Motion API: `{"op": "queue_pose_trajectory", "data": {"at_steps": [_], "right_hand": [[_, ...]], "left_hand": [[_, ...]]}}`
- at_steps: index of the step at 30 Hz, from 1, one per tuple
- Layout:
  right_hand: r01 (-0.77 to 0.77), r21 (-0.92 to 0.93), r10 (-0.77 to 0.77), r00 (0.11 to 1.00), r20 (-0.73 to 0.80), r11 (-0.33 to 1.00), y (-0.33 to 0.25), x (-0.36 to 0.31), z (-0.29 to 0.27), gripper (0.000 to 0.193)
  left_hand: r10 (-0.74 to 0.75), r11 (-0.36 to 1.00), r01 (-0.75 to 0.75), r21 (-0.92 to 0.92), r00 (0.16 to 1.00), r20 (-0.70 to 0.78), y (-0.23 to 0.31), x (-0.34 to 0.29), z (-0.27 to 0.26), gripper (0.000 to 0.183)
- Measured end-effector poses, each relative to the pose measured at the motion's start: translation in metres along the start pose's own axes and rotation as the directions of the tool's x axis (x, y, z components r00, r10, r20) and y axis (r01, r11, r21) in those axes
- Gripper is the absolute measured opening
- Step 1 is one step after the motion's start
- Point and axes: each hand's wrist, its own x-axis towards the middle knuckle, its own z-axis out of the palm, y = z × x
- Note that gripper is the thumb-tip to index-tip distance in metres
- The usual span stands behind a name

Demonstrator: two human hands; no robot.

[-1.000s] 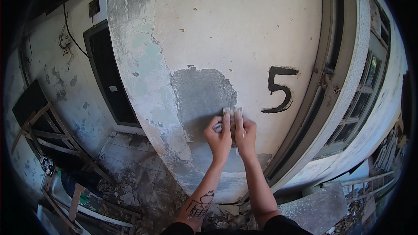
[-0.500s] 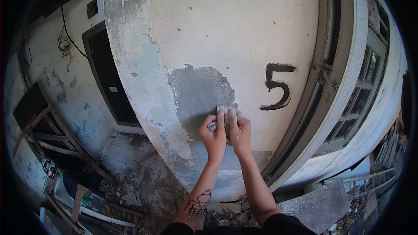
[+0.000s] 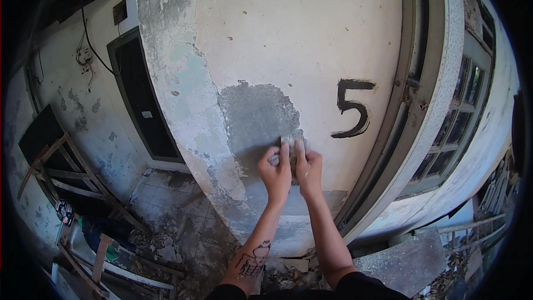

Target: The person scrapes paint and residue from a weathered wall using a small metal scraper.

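Both my hands press a small, flat, pale-grey scraper-like tool (image 3: 292,146) against the wall; its exact kind is mostly hidden by my fingers. My left hand (image 3: 276,169) grips its left side, index finger stretched up along it and the other fingers curled. My right hand (image 3: 307,169) holds the right side in much the same way. Around and above the tool lies a rough dark-grey bare patch (image 3: 258,114) where the cream wall paint (image 3: 250,50) is gone. Another grey bare area shows below my hands.
A black painted figure (image 3: 353,108) marks the wall to the right, beside a grey door frame (image 3: 383,150). Peeling paint runs down the wall's left edge. A broken wooden frame (image 3: 83,175) leans at left, with rubble (image 3: 166,250) on the floor. A grey slab (image 3: 405,261) lies lower right.
My hands have shifted very slightly right with the tool, still close to the patch's lower right edge. The view has tilted a little.
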Motion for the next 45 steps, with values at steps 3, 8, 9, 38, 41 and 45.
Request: {"op": "queue_pose_trajectory", "data": {"at_steps": [3, 8, 9, 38, 41, 45], "right_hand": [[0.035, 0.125, -0.042, 0.998, 0.051, 0.992, -0.01, 0.014, -0.002, 0.043], [0.005, 0.01, -0.005, 1.0, 0.018, 1.0, 0.019, -0.004, -0.009, 0.043], [0.001, 0.01, -0.001, 1.0, 0.019, 1.0, 0.012, -0.003, -0.008, 0.043], [-0.103, 0.06, 0.095, 0.987, 0.129, 0.993, 0.008, 0.001, -0.017, 0.04], [-0.012, 0.018, 0.01, 0.994, 0.11, 1.0, 0.003, 0.011, -0.021, 0.04], [-0.033, 0.095, 0.018, 0.988, 0.156, 0.995, -0.016, 0.012, -0.012, 0.039]], "left_hand": [[-0.042, 0.998, 0.043, -0.037, 0.998, 0.04, 0.011, 0.005, 0.004, 0.027], [-0.014, 1.0, 0.014, 0.004, 1.0, -0.014, -0.022, -0.015, -0.003, 0.028], [-0.001, 1.0, 0.001, 0.003, 1.0, -0.018, -0.021, -0.016, -0.003, 0.029], [0.008, 0.999, -0.005, 0.035, 0.997, -0.078, -0.018, -0.019, 0.003, 0.029], [0.075, 0.997, -0.076, -0.013, 0.993, -0.093, -0.016, -0.013, 0.014, 0.03], [0.052, 0.997, -0.055, -0.051, 0.997, -0.065, 0.002, -0.002, 0.013, 0.029]]}}
